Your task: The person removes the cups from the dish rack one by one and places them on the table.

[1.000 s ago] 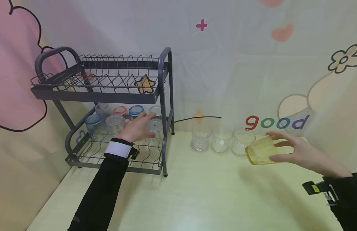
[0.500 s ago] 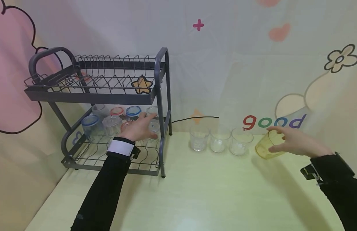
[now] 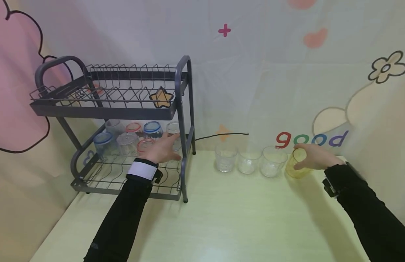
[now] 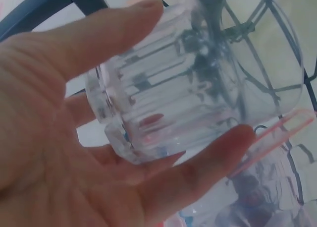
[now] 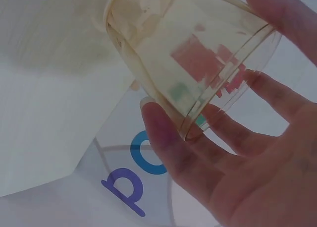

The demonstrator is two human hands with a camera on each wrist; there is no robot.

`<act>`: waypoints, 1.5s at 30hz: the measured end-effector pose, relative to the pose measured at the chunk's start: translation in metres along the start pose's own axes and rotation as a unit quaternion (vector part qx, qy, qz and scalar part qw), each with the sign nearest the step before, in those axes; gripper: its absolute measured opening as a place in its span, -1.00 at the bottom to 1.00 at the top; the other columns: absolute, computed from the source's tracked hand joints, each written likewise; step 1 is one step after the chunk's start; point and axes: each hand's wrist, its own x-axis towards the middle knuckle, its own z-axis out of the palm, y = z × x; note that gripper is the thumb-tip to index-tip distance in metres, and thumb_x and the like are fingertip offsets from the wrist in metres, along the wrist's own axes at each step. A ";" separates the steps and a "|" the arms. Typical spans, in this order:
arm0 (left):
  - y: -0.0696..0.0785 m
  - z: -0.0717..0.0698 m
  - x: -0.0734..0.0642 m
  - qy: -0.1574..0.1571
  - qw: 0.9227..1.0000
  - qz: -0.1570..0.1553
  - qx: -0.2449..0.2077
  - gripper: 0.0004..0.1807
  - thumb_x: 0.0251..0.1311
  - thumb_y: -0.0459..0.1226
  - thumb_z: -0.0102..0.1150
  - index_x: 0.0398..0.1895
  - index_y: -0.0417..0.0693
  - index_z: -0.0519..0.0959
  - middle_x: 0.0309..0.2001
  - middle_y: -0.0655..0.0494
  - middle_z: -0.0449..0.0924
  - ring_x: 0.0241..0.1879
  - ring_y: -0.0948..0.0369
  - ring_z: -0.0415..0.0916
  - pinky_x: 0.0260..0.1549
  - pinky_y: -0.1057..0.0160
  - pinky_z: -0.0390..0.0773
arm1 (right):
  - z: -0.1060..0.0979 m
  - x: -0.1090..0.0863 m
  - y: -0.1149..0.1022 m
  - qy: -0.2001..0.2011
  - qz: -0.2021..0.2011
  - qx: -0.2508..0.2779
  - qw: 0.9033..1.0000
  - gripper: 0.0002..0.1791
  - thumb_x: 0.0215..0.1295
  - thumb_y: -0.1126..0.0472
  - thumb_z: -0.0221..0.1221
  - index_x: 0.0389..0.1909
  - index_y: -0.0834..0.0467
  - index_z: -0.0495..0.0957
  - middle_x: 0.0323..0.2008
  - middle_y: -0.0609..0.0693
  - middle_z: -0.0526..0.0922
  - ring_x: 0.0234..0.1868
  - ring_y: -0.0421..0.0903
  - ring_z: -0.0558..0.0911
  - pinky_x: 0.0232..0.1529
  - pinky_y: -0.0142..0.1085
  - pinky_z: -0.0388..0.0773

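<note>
Yellow glass (image 3: pixel 292 168) is way over at the right end of a row on the pale worktop (image 3: pixel 235 218), just beside the last of three clear glasses (image 3: pixel 273 163) and pretty much upright. Can't really tell if its base is fully down. The person's right grip (image 3: pixel 315 157) is clamped on it from above, thumb on one side and fingers round the other, up near the rim.

Meanwhile the left grip (image 3: pixel 161 148) is over at the dark metal rack (image 3: pixel 100 112), thumb and fingers curled round a ribbed clear glass (image 4: pixel 173 78) that sits base toward the palm on the lower shelf. More glasses are packed next to it, some with blue or red rings on top. Both arms are in black sleeves (image 3: pixel 118 222), with a white band (image 3: pixel 142 170) on the left wrist. Behind it all hangs a printed backdrop (image 3: pixel 241 80) with "good" in coloured letters.
</note>
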 end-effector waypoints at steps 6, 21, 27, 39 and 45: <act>0.004 0.003 0.001 0.011 1.000 0.003 0.013 -0.11 0.09 -0.28 0.42 0.48 -0.14 0.19 0.38 -0.39 0.09 0.16 -0.18 0.41 0.01 -0.13 0.52 | 0.003 0.005 -0.001 -0.006 0.030 -0.008 1.000 -0.18 0.03 0.01 0.42 0.24 0.35 0.37 0.21 0.52 0.34 0.18 0.52 0.32 0.00 0.40 0.33; 0.001 0.002 -0.011 0.038 0.999 0.012 0.016 -0.16 0.03 -0.28 0.45 0.42 -0.14 0.29 0.28 -0.35 0.25 0.18 -0.20 0.36 0.00 -0.16 0.51 | 0.009 0.015 -0.009 -0.038 0.079 0.000 0.996 -0.16 0.06 -0.01 0.41 0.29 0.29 0.31 0.25 0.52 0.26 0.18 0.57 0.26 -0.11 0.57 0.22; 0.000 0.002 -0.014 0.057 0.998 0.011 0.012 -0.18 0.01 -0.27 0.47 0.38 -0.14 0.34 0.30 -0.34 0.26 0.18 -0.22 0.38 0.02 -0.18 0.50 | 0.015 0.018 -0.005 -0.032 0.049 0.013 0.998 -0.20 0.09 0.07 0.39 0.27 0.36 0.30 0.23 0.55 0.28 0.21 0.53 0.26 0.00 0.44 0.30; 0.003 -0.001 -0.015 0.055 0.998 0.009 0.025 -0.18 0.01 -0.24 0.48 0.38 -0.09 0.34 0.29 -0.31 0.28 0.17 -0.19 0.40 0.03 -0.17 0.50 | 0.010 0.010 0.001 -0.018 0.042 0.001 0.999 0.04 0.07 -0.13 0.40 0.38 0.38 0.12 0.25 0.59 0.19 0.23 0.61 0.13 0.01 0.53 0.17; 0.004 -0.005 -0.021 0.051 0.998 0.010 0.019 -0.19 0.03 -0.26 0.46 0.38 -0.10 0.33 0.31 -0.30 0.26 0.18 -0.19 0.39 0.03 -0.18 0.49 | 0.001 0.005 0.000 0.007 0.013 0.025 1.000 0.06 0.11 -0.12 0.39 0.39 0.41 0.08 0.27 0.59 0.17 0.27 0.59 0.07 0.08 0.50 0.13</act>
